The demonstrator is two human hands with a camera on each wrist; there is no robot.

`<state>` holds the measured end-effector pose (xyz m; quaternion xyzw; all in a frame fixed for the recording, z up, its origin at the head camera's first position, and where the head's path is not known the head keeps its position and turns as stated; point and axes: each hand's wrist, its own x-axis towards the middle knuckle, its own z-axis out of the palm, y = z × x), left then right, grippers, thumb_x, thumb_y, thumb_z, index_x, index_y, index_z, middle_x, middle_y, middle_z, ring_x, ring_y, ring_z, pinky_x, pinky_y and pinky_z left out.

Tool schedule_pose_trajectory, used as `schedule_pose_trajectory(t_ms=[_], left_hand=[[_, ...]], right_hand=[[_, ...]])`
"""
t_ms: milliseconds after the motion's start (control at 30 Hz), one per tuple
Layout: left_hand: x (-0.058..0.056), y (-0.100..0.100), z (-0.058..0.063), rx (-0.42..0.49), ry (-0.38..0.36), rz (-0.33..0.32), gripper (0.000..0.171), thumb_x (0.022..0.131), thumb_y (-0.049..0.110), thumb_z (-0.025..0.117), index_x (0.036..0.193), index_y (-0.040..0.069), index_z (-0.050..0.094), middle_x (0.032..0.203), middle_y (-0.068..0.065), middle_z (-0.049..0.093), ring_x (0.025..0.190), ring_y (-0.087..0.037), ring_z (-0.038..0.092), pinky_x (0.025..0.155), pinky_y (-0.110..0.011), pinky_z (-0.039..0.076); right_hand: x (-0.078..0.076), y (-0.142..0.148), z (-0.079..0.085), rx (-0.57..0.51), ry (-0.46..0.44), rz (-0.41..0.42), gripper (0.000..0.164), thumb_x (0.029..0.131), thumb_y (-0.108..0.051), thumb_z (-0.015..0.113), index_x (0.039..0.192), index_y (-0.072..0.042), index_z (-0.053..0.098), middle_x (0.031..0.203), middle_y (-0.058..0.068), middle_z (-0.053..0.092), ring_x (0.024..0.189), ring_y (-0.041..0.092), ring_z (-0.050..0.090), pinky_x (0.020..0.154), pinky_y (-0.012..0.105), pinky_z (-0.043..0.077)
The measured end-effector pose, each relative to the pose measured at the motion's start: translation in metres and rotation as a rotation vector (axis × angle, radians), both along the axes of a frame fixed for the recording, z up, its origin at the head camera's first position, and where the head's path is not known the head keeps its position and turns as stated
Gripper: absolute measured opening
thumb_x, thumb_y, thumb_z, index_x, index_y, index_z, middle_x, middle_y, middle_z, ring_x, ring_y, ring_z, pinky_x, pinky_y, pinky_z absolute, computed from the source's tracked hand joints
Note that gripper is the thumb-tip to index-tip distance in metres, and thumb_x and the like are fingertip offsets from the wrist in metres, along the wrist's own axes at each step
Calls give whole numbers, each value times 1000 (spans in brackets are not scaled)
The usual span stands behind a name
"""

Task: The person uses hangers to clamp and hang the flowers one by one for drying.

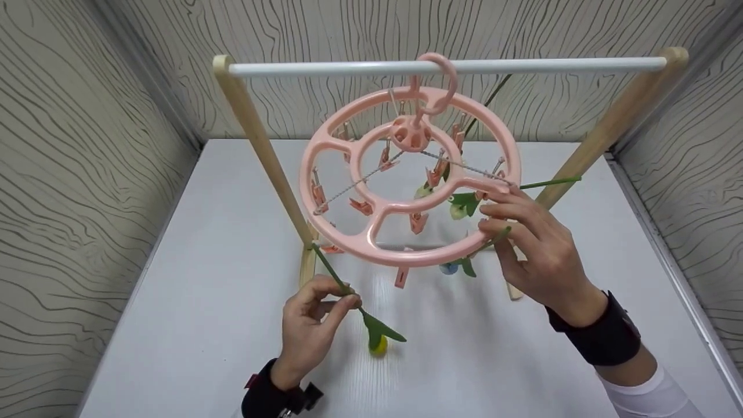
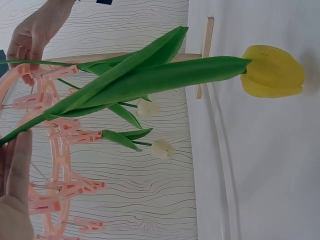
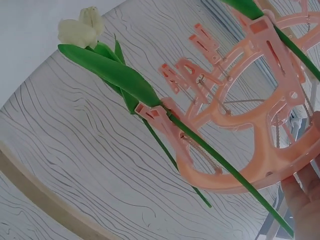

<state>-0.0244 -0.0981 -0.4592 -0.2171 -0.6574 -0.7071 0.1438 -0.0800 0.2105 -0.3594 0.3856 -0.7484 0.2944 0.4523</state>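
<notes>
My left hand pinches the green stem of a yellow tulip between thumb and fingers. The bloom hangs downward, below and in front of a round pink clip hanger. At the hanger's right side, my right hand grips the rim. White tulips hang bloom-down from the hanger; in the right wrist view a clip grips one around its stem and leaves. A blue bloom shows under the front right rim. Several other pink clips dangle without flowers.
The hanger's hook hangs over a white bar between two wooden posts. Beneath it lies a white table. Wood-grain patterned walls enclose the back and sides.
</notes>
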Motion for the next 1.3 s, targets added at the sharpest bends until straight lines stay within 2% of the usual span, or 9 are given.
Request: schedule_pose_trajectory(t_ms=[200,667,900,1300], left_hand=[[0,1,1,-8,2,2,22,87,-15,70,103,0,65,95,-7,67,81,-23,74,67,-37,63],[0,1,2,-4,-4,0,20,88,-11,71,103,1,65,93,-14,66,81,-24,74,67,-39,63],[0,1,0,2,3,-6,20,88,-12,71,103,0,64,93,-15,66,81,-24,74,67,-39,63],[0,3,-2,40,80,-41,23,86,-20,67,104,-6,63,93,-19,64,81,-26,73,67,-38,63]], right_hand=[[-5,4,0,-9,0,8,22,102,-14,62,93,5,69,102,22,69,104,32,68,110,37,45],[-15,21,1,33,-80,66,25,102,-16,59,95,7,67,104,21,68,112,27,66,111,33,44],[-14,18,3,9,-48,67,25,102,-19,63,95,5,68,103,21,69,115,27,67,110,34,44],[-9,10,6,-43,-22,80,24,100,-17,65,92,5,69,100,22,68,115,28,67,110,41,45]])
